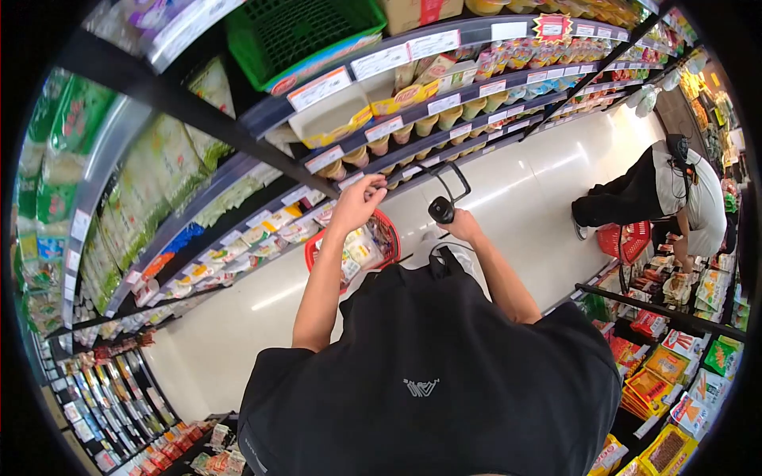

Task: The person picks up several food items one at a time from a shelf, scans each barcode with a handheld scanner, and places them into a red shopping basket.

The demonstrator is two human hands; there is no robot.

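Observation:
My left hand is raised over a red shopping basket, beside the edge of the shelf. Its fingers are loosely bent and apart, with nothing visible in them. My right hand is closed around a black handle, whose dark loop-shaped frame reaches out toward the shelf. Packaged goods in white and coloured wrapping lie in the basket. My left forearm and the black shirt hide part of it. Small cups stand in rows on the shelf nearest my left hand.
Shelves hold a green crate, a yellow-edged display box and bagged goods. At right, a person in a light top bends over packets beside another red basket. Pale, shiny floor runs between the shelves.

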